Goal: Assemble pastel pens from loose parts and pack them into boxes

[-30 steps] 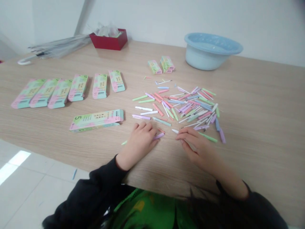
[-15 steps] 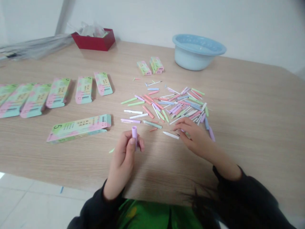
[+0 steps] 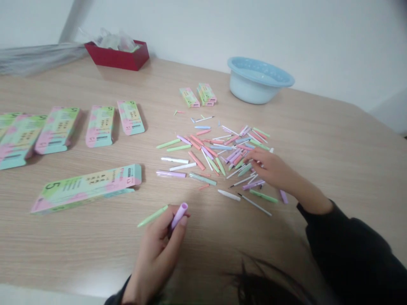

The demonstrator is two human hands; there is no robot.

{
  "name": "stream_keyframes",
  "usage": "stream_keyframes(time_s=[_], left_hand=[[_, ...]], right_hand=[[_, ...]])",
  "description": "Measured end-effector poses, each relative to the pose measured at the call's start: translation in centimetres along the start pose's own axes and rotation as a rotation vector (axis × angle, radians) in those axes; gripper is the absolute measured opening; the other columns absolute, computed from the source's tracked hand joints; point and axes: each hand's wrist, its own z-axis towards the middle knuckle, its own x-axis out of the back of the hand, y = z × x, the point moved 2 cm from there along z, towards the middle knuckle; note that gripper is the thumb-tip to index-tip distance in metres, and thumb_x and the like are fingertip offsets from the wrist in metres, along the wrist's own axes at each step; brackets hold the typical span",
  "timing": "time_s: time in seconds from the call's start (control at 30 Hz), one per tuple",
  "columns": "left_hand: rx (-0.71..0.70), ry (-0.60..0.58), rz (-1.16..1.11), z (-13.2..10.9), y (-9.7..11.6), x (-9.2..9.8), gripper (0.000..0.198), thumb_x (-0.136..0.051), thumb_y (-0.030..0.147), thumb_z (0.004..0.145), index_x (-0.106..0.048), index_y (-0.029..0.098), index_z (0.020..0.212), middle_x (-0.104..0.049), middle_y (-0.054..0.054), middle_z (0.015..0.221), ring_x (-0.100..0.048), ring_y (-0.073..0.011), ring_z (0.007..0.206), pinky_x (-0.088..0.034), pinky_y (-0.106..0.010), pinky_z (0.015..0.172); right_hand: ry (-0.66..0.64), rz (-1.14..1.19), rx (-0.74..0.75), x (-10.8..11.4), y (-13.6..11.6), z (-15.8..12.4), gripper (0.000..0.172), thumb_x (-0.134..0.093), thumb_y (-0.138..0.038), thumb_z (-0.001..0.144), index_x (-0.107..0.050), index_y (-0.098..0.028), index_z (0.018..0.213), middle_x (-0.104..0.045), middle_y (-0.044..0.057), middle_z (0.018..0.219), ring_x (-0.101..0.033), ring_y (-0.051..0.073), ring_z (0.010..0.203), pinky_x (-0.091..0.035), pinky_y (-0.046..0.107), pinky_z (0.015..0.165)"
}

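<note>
Evidently, plenty lies loose before you: a scattered heap of pastel plastic pen parts [image 3: 235, 155], with slim white dark-tipped refills [image 3: 254, 204] lying separate from the barrels. Your left hand [image 3: 159, 241] has its fingers closed around a purple plastic pen tube [image 3: 178, 217], its upper end open and no refill showing there. Your right hand [image 3: 270, 167] is at the heap's right side, fingers partly curled; whether they grip anything, you can't tell. Leftward, pastel printed cardboard boxes [image 3: 57, 129] lie spaced out, the nearest long box [image 3: 92, 188] with its end flap unfastened.
</note>
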Motion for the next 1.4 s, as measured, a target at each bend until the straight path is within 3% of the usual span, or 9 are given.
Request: stream_keyframes(time_s=[0.27,0.4,0.57,0.77,0.9,1.07,1.17,1.3,1.4], left_hand=[[0.001,-0.010,0.118,-0.1,0.0,0.3,0.017,-0.055,0.033,0.099,-0.065,0.023,0.090,-0.064,0.001,0.072,-0.062,-0.0171,0.064,-0.047,-0.025,0.059],[0.053,-0.008,0.204,-0.1,0.3,0.4,0.018,-0.056,0.030,0.097,-0.062,0.021,0.083,-0.063,0.002,0.069,-0.060,-0.0148,0.063,-0.046,-0.022,0.060],[-0.022,-0.043,0.246,0.1,0.2,0.3,0.013,-0.057,0.026,0.097,-0.064,0.021,0.086,-0.064,0.003,0.069,-0.061,-0.0129,0.061,-0.045,-0.020,0.058],[-0.041,-0.027,0.200,0.6,0.8,-0.1,0.016,-0.055,0.024,0.096,-0.065,0.021,0.085,-0.061,0.003,0.067,-0.059,-0.0135,0.060,-0.044,-0.022,0.057],[0.020,-0.060,0.159,0.8,1.0,-0.4,0.020,-0.052,0.026,0.097,-0.064,0.019,0.082,-0.058,0.002,0.067,-0.055,-0.0149,0.062,-0.042,-0.025,0.060],[0.112,-0.056,0.015,0.9,1.2,-0.6,0.021,-0.052,0.031,0.096,-0.061,0.018,0.082,-0.050,0.002,0.069,-0.048,-0.0153,0.066,-0.039,-0.027,0.063],[0.156,-0.053,-0.138,1.0,1.6,-0.8,0.020,-0.054,0.034,0.097,-0.060,0.018,0.087,-0.044,0.004,0.068,-0.041,-0.0128,0.062,-0.035,-0.026,0.060],[0.164,-0.086,-0.349,1.5,2.2,-1.4,0.023,-0.058,0.041,0.098,-0.061,0.019,0.100,-0.035,0.008,0.064,-0.029,-0.0105,0.055,-0.024,-0.026,0.053],[0.144,-0.163,-0.461,1.7,2.6,-2.2,0.029,-0.060,0.047,0.098,-0.061,0.019,0.093,-0.034,0.008,0.060,-0.027,-0.0100,0.054,-0.021,-0.026,0.052]], right_hand=[[-0.118,-0.061,-0.011,-3.0,1.5,5.7,0.026,-0.054,-0.003,0.083,-0.075,-0.013,0.095,-0.069,0.013,0.106,-0.065,0.025,0.102,-0.050,0.038,0.092],[-0.160,-0.090,-0.032,-4.0,1.3,7.0,0.011,-0.063,-0.014,0.084,-0.075,-0.016,0.083,-0.067,0.011,0.104,-0.064,0.026,0.102,-0.050,0.036,0.090],[-0.167,-0.141,-0.099,-4.9,0.6,7.7,0.012,-0.066,-0.016,0.081,-0.071,-0.015,0.071,-0.067,0.013,0.101,-0.066,0.025,0.093,-0.049,0.034,0.083],[-0.120,-0.152,-0.081,-3.6,-0.8,7.6,0.014,-0.062,-0.017,0.083,-0.071,-0.017,0.073,-0.074,0.010,0.091,-0.067,0.027,0.094,-0.044,0.041,0.091],[-0.072,-0.064,-0.104,-2.4,-1.4,6.9,0.013,-0.060,-0.020,0.086,-0.073,-0.016,0.082,-0.076,0.008,0.082,-0.069,0.022,0.079,-0.047,0.034,0.078],[-0.042,0.035,-0.125,-1.6,-1.8,6.0,0.012,-0.063,-0.021,0.086,-0.073,-0.015,0.084,-0.077,0.008,0.083,-0.070,0.020,0.077,-0.049,0.030,0.072],[-0.050,0.113,-0.057,-0.6,-3.8,4.8,0.013,-0.063,-0.024,0.089,-0.073,-0.016,0.088,-0.077,0.006,0.084,-0.069,0.019,0.077,-0.048,0.030,0.071],[-0.126,0.142,0.218,0.7,-8.9,2.0,0.015,-0.058,-0.020,0.095,-0.072,-0.019,0.090,-0.076,0.005,0.087,-0.067,0.018,0.081,-0.048,0.029,0.074],[-0.175,0.116,0.354,1.1,-12.2,0.1,0.022,-0.051,-0.013,0.098,-0.072,-0.017,0.094,-0.076,0.007,0.090,-0.068,0.019,0.085,-0.049,0.030,0.077]])
